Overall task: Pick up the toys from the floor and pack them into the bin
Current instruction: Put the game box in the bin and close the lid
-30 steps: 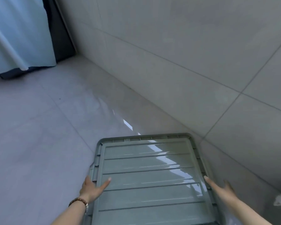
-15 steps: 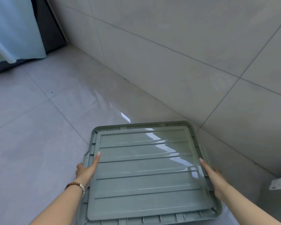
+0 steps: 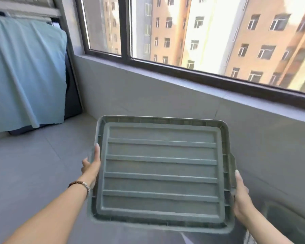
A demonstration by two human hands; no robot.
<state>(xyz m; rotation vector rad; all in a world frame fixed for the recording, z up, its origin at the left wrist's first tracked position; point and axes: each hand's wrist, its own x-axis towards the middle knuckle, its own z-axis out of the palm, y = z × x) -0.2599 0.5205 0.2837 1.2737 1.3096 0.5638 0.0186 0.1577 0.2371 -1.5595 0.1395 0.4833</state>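
Above the tiled floor (image 3: 33,164), in front of the low wall (image 3: 148,99) under the window (image 3: 201,32): grey-green plastic lid (image 3: 160,173), held in the air and touching no surface. Broad face turned toward the camera and tilted, far edge higher than near edge. Raised rim all round; parallel ribs running side to side across the recessed panel.

At the left edge of the lid, about midway along: left hand (image 3: 92,166), gripping the rim. Thumb laid along that edge, pointing toward the far edge; remaining fingers wrapped behind the lid and hidden. Beaded bracelet (image 3: 81,184) on the wrist.

At the right edge, closer to the near right corner: right hand (image 3: 241,196), likewise gripping the rim. Thumb pressed along the outer edge just below a small protruding tab, other fingers out of sight behind the panel.

Below the near right corner of the lid: dark rounded form, partly covered by the right forearm and too obscured to identify.

Surroundings:
- Far left: pale blue cloth (image 3: 25,67), draped down to the floor over a dark object.
- Along the top of the wall: grey sill (image 3: 183,80), with the dark window frame directly above it.
- Beyond the glass: orange and white buildings (image 3: 245,41).
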